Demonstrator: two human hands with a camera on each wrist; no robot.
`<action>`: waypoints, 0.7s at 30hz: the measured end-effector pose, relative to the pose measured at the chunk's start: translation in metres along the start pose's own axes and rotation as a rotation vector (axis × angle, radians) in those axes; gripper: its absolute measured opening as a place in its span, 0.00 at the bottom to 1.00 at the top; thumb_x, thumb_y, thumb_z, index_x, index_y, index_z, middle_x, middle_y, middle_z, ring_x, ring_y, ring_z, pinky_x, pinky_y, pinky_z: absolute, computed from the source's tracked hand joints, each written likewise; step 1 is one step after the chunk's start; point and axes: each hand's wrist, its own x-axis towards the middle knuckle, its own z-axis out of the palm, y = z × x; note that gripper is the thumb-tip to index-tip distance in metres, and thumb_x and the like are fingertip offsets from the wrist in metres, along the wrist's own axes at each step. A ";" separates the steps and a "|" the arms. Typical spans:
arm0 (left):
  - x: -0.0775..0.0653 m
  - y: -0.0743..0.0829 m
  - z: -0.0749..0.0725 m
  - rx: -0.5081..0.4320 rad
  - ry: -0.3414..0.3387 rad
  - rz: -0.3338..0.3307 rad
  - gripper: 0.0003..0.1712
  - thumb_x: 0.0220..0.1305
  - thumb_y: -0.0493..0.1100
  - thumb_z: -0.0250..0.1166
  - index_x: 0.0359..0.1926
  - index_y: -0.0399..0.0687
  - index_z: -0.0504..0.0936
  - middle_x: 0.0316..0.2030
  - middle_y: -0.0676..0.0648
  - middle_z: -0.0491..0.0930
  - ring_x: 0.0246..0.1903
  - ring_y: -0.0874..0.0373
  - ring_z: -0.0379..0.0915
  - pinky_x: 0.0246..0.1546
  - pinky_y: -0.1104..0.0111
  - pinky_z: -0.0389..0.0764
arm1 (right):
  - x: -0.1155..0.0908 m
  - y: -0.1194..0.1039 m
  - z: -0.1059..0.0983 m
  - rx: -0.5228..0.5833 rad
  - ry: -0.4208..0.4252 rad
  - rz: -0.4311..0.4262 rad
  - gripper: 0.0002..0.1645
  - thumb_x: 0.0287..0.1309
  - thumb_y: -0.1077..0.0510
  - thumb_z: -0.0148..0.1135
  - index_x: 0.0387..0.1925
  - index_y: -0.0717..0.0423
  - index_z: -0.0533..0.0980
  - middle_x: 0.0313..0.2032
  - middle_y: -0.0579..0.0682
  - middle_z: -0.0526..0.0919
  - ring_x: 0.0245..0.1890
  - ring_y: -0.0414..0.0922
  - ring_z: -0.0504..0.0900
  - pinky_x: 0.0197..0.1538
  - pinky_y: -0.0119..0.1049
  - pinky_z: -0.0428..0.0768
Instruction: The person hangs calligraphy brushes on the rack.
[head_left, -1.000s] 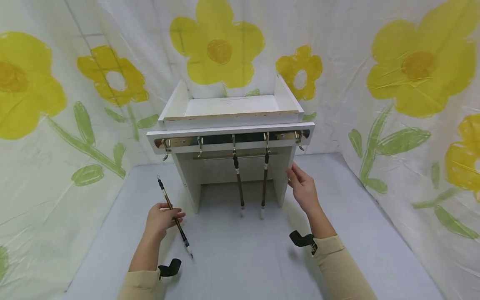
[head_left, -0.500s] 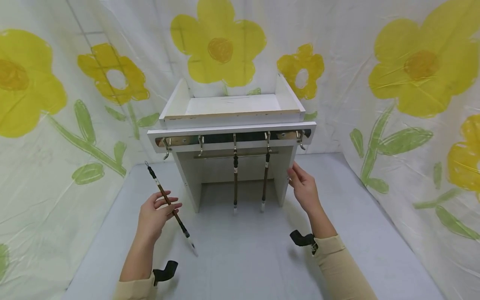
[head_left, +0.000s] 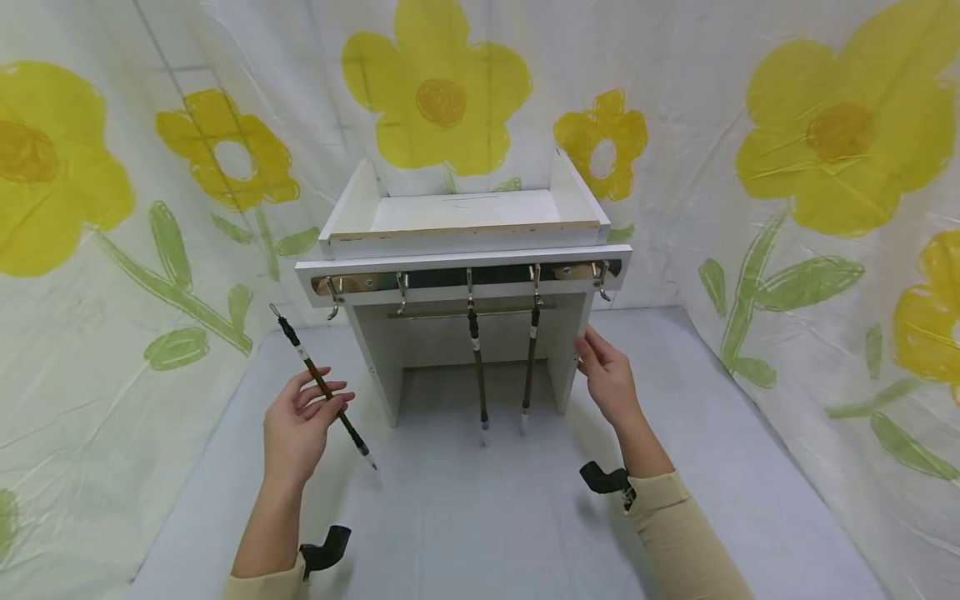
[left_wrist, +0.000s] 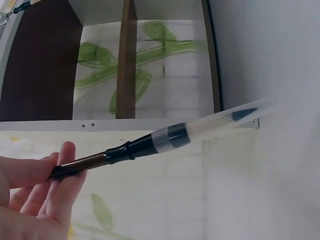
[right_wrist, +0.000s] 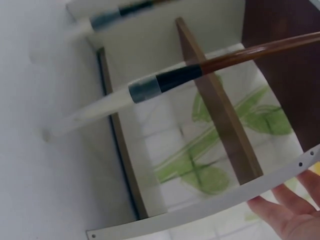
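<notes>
In the head view, my left hand (head_left: 288,433) pinches a calligraphy brush (head_left: 306,358) by its handle, left of a white wooden shelf (head_left: 480,222). The brush slants, with its hanging loop up and its bristles down to the right. The left wrist view shows the brush's pale, dark-tipped bristles pointing away from the fingers. My right hand (head_left: 611,383) touches the outside of the shelf's right side panel (head_left: 567,354); its fingers (right_wrist: 275,212) lie against the panel edge. Two more brushes hang from the shelf's hooks, one in the middle (head_left: 479,367) and one right of it (head_left: 531,358).
A metal hook rail (head_left: 442,279) runs across the shelf's front. Its two left hooks and the far right hook (head_left: 602,279) carry nothing. The shelf stands on a pale table surface (head_left: 480,525). Flowered curtains (head_left: 810,275) enclose the back and sides.
My left hand has moved left and farther from the shelf with the brush. The hanging middle brush swings a little from side to side. My right hand stays at the side panel.
</notes>
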 end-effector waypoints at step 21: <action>-0.027 0.041 0.017 -0.117 -0.196 0.326 0.21 0.68 0.27 0.62 0.61 0.39 0.76 0.47 0.34 0.86 0.41 0.57 0.88 0.48 0.71 0.85 | 0.001 0.001 0.000 -0.003 0.004 -0.001 0.30 0.77 0.51 0.51 0.75 0.54 0.63 0.73 0.57 0.67 0.70 0.55 0.70 0.61 0.44 0.77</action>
